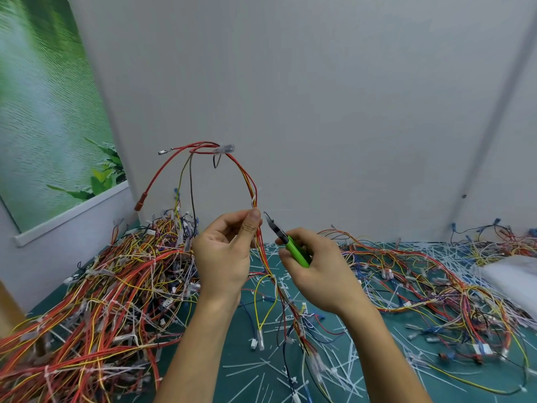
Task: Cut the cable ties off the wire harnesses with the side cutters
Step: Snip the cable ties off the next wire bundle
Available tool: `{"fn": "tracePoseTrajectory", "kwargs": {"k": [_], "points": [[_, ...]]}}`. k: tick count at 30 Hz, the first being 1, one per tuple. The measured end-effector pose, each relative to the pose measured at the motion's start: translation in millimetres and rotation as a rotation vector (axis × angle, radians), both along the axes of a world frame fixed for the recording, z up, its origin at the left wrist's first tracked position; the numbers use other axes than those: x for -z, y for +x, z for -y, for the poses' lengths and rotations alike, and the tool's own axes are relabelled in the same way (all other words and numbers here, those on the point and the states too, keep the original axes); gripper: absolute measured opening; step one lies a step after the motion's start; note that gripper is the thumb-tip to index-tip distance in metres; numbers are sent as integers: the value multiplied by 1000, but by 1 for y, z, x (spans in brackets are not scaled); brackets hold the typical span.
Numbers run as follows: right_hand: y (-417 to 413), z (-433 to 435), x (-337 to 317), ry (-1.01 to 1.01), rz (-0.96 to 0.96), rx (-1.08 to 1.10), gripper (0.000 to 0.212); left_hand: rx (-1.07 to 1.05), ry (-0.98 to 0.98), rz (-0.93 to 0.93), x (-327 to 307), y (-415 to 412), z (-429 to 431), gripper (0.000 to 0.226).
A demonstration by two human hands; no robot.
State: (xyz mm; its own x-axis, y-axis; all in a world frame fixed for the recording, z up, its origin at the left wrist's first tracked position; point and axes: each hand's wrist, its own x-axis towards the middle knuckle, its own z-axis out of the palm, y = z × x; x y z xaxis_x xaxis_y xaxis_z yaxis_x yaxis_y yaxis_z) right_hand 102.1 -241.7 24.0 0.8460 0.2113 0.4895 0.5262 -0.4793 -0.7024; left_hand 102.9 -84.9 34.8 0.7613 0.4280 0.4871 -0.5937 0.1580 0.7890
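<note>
My left hand (225, 251) pinches a wire harness (247, 175) of red, yellow and orange wires and holds it upright, so it arches up to a clear connector (225, 148). A white cable tie (253, 198) wraps the bundle just above my thumb. My right hand (315, 267) grips the green-handled side cutters (292, 247). Their dark jaws (269, 219) point up and left, a short gap to the right of the harness and not touching it.
A big heap of tied harnesses (101, 301) fills the left of the green mat (241, 359). Looser harnesses (436, 286) spread on the right beside a white bag (514, 274). Several cut white ties (261, 370) litter the mat. Walls stand close behind.
</note>
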Motion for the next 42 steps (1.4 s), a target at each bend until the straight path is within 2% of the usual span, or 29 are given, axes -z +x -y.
{"fn": "tracePoseTrajectory", "kwargs": {"k": [5, 12, 19, 24, 38, 42], "points": [[-1, -2, 0, 11, -6, 7, 8, -3, 27, 5, 2, 1, 0, 4], [-1, -7, 1, 60, -117, -40, 8, 9, 46, -4, 2, 2, -1, 4], [-9, -16, -3, 171, -246, -76, 19, -15, 223, 22, 5, 3, -3, 9], [-13, -19, -6, 147, -300, -56, 32, -35, 316, 3, 9, 5, -1, 4], [-24, -12, -21, 225, -504, -146, 28, 1, 482, -3, 12, 5, -7, 6], [-25, -6, -24, 207, -538, -157, 35, 16, 553, 0, 13, 6, -10, 5]]}}
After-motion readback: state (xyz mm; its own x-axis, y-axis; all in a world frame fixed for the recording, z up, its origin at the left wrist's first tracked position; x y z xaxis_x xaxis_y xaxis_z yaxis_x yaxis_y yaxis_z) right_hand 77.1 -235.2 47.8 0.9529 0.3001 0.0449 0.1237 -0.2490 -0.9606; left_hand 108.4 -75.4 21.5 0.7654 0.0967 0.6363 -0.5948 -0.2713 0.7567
